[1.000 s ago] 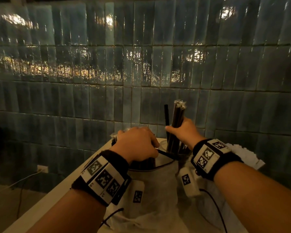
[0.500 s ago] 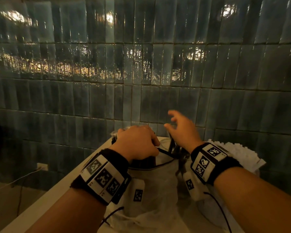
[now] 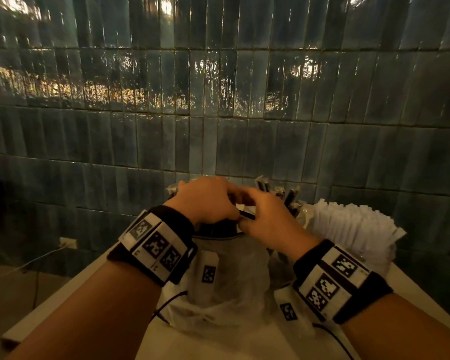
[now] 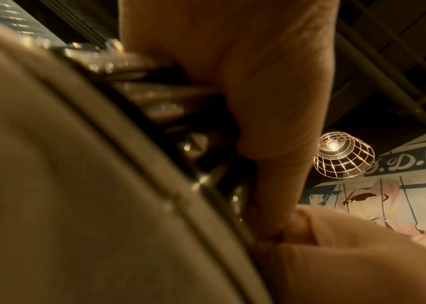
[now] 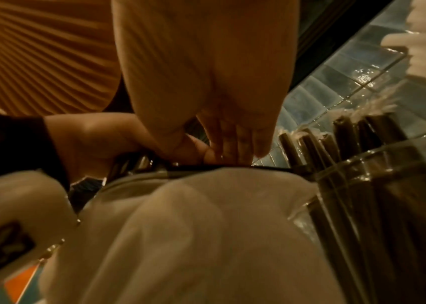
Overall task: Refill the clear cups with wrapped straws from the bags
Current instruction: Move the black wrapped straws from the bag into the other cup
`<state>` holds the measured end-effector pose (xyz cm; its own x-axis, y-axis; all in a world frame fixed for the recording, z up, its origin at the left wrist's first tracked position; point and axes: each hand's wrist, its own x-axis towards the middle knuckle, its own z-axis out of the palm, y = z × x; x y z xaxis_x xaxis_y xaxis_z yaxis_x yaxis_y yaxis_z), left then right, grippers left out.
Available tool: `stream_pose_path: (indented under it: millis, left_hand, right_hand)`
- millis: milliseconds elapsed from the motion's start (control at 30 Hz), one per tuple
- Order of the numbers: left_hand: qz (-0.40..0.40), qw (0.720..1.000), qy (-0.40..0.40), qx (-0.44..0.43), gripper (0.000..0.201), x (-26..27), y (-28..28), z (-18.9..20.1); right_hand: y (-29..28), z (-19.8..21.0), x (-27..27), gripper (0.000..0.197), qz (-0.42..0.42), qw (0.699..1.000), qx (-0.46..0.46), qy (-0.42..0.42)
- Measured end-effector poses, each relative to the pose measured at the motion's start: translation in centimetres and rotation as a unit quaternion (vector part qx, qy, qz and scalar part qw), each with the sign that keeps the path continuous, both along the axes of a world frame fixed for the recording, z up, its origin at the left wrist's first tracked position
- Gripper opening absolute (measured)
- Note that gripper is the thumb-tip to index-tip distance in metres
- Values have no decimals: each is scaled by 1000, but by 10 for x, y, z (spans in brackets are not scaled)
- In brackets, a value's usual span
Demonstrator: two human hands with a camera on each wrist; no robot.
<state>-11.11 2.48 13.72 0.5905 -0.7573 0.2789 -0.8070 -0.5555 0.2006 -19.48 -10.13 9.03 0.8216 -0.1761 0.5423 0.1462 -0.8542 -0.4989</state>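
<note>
A translucent plastic bag (image 3: 226, 281) of black wrapped straws stands on the counter in front of me. My left hand (image 3: 208, 201) grips its top, fingers curled round the straw ends (image 4: 154, 98). My right hand (image 3: 265, 219) is at the bag mouth against the left hand, where thumb and fingers (image 5: 232, 150) pinch a black straw (image 3: 247, 215) at the rim. Just right of the bag is the clear cup (image 5: 388, 195), holding several black wrapped straws (image 3: 289, 196). In the head view my right hand hides most of the cup.
A thick bunch of white paper-wrapped straws (image 3: 353, 229) stands at the right, close to my right wrist. The pale counter (image 3: 63, 302) ends at the left, with a cable (image 3: 37, 261) and wall outlet (image 3: 68, 242) beyond. A tiled wall (image 3: 218, 126) rises directly behind.
A second ago my right hand held a bundle of black straws over the cup; it let them go, opened, then came left and down to the bag mouth. My left hand stayed on the bag.
</note>
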Motion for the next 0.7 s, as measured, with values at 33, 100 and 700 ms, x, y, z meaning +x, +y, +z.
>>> stream_pose_path:
  millis: [33, 100, 700]
  left_hand:
    - [-5, 1000, 4, -8, 27, -1, 1, 0]
    - [-10, 1000, 13, -17, 37, -1, 4, 0]
    - [-40, 998, 37, -24, 57, -3, 15, 1]
  right_hand:
    - [1, -2, 0, 61, 27, 999, 38, 18]
    - [0, -8, 2, 82, 67, 988, 123, 58]
    - [16, -33, 12, 70, 142, 949, 283, 12]
